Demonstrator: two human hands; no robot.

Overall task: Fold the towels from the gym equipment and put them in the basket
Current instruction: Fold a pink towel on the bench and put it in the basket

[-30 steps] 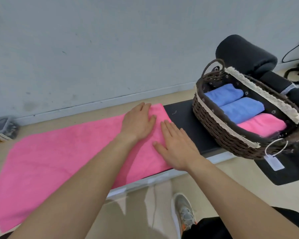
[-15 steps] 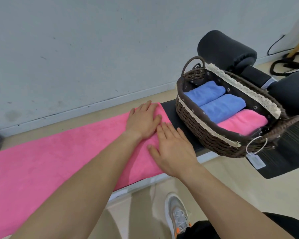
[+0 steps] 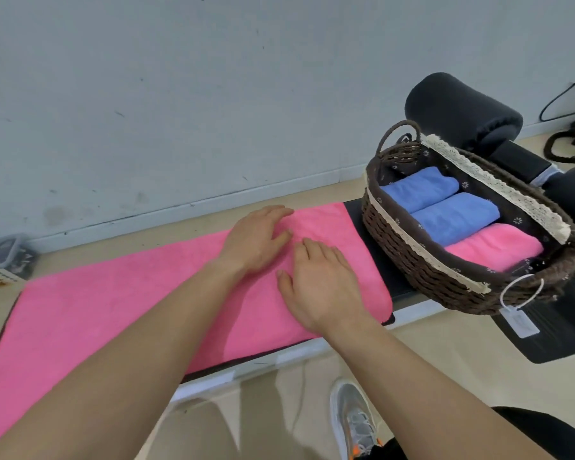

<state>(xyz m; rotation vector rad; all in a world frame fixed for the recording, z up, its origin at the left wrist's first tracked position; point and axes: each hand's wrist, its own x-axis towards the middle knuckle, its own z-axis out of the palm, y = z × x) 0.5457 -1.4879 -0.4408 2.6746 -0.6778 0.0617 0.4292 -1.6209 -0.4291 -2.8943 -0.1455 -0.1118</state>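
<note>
Pink towel (image 3: 113, 310) lies spread flat along black bench pad (image 3: 357, 215), right end near wicker basket (image 3: 412, 260) but not touching. Left hand (image 3: 256, 240) lies flat on towel towards far right corner, fingers nearly straight, gripping nothing. Right hand (image 3: 322, 283) lies flat just beside it, also pressing, holding nothing. Basket on bench holds blue towels (image 3: 455, 220) and folded pink towel (image 3: 492, 250) side by side. White tag (image 3: 518, 322) hangs off basket. Black foam roller (image 3: 462, 111) behind. Grey sneaker (image 3: 356, 419) on floor

Grey shoe (image 3: 352, 423) on floor (image 3: 445, 360), black cables (image 3: 560, 146) beyond.
</note>
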